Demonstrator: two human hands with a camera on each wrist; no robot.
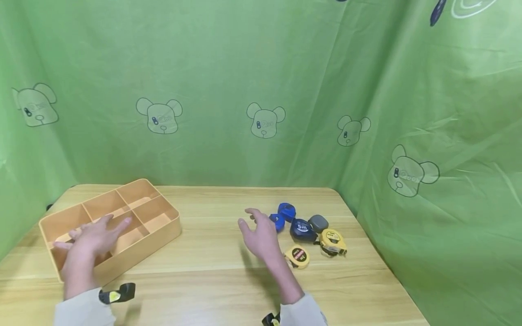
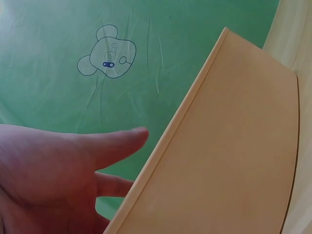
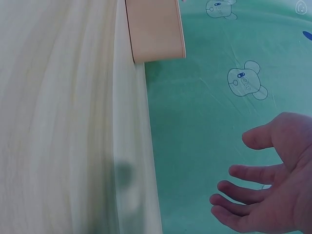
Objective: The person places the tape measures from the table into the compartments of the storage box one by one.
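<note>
An orange divided box stands at the left of the table, its compartments bare where they show. My left hand is over it with fingers and thumb spread, holding nothing; in the left wrist view the thumb is beside the box's rim. Above the middle of the table hovers my right hand, its fingers loosely bent around nothing. Just to its right lie several tape measures: a blue one, a second blue one partly behind the hand, a dark navy one and a yellow one. A small yellow tape measure lies nearest the right forearm.
A grey rounded object sits among the tape measures. The wooden table is enclosed at the back and sides by a green curtain printed with bear heads. Black straps are on both wrists.
</note>
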